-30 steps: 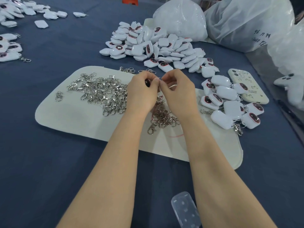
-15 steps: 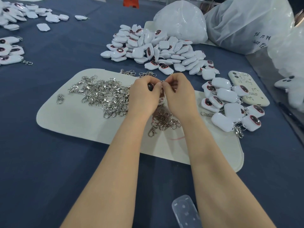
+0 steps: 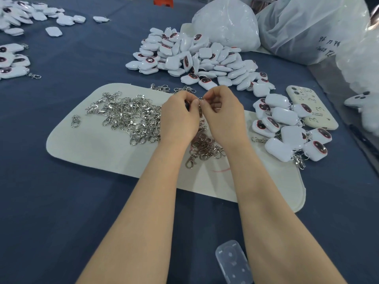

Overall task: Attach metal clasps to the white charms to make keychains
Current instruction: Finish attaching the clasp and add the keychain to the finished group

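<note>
The tabletop (image 3: pixel 61 201) is covered with dark blue cloth. An off-white mat (image 3: pixel 98 152) lies across its middle. Two filled plastic bags (image 3: pixel 307 27) stand at the far edge. A heap of charms (image 3: pixel 194 58) lies beyond the mat. Further charms (image 3: pixel 12 62) lie at the far left, some with clasps fitted. A phone (image 3: pixel 311 107) lies right of the mat, and a clear plastic case (image 3: pixel 233 263) lies at the near edge.

A pile of clasps (image 3: pixel 131 115) covers the left half of the mat. A smaller cluster of clasps (image 3: pixel 207 148) lies under the wrists. Finished keychains (image 3: pixel 287 130) lie grouped at the mat's right end, touching the phone.

Both grips are raised over the middle of the mat, fingertips meeting. The left grip (image 3: pixel 178 121) has its fingers curled round a held charm (image 3: pixel 187 104). Only a dark patch of this charm shows. The right grip (image 3: pixel 223 117) pinches a held clasp (image 3: pixel 200 111), which hangs down between the two thumbs. The join between clasp and charm is hidden by the fingers.
</note>
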The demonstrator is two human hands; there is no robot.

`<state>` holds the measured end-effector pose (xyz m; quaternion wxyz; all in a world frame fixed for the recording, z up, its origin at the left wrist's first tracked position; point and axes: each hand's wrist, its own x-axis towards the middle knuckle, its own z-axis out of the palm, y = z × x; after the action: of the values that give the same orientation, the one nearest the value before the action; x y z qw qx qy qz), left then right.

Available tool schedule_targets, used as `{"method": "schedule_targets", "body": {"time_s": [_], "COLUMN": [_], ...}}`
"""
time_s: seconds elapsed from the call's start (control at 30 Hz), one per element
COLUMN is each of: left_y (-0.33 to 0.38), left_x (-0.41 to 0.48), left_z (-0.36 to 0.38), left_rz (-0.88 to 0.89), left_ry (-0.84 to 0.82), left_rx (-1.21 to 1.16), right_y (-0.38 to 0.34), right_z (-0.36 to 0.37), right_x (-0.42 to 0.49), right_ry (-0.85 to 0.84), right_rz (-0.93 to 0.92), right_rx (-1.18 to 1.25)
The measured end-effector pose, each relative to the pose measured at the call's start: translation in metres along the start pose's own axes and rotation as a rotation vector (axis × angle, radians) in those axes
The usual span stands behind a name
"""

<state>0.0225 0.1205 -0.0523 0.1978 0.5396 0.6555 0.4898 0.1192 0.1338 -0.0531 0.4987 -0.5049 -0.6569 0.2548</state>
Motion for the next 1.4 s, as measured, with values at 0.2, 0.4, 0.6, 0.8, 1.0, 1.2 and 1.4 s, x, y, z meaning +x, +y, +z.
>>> {"method": "schedule_targets", "body": {"time_s": [0.2,0.4,0.6,0.8,1.0,1.2,1.4], "left_y": [0.001,0.001,0.001,0.0,0.001,0.006,0.003], "left_x": [0.0,0.001,0.002,0.004,0.004,0.002,0.002], "left_z": [0.0,-0.001,-0.004,-0.006,-0.007,-0.008,-0.004], "left_rz": [0.009,0.033,0.021,-0.011,-0.128,-0.241,-0.149], "left_ry": [0.025,0.04,-0.025,-0.067,-0.108,-0.075,-0.114], "left_rx": [0.029,0.022,-0.017,-0.097,-0.398,-0.579,-0.392], "right_y": [-0.001,0.0,-0.001,-0.001,0.0,-0.001,-0.001], "right_z": [0.001,0.004,0.0,-0.001,-0.005,-0.003,-0.003], "right_x": [0.0,0.001,0.0,-0.004,-0.002,-0.001,-0.002], "right_ry": [0.002,-0.055,-0.059,-0.049,-0.001,-0.003,-0.007], "right_rz": [-0.001,0.056,0.036,-0.049,-0.028,-0.031,-0.028], "right_rx": [-0.018,0.008,-0.003,-0.054,-0.043,-0.065,-0.071]}}
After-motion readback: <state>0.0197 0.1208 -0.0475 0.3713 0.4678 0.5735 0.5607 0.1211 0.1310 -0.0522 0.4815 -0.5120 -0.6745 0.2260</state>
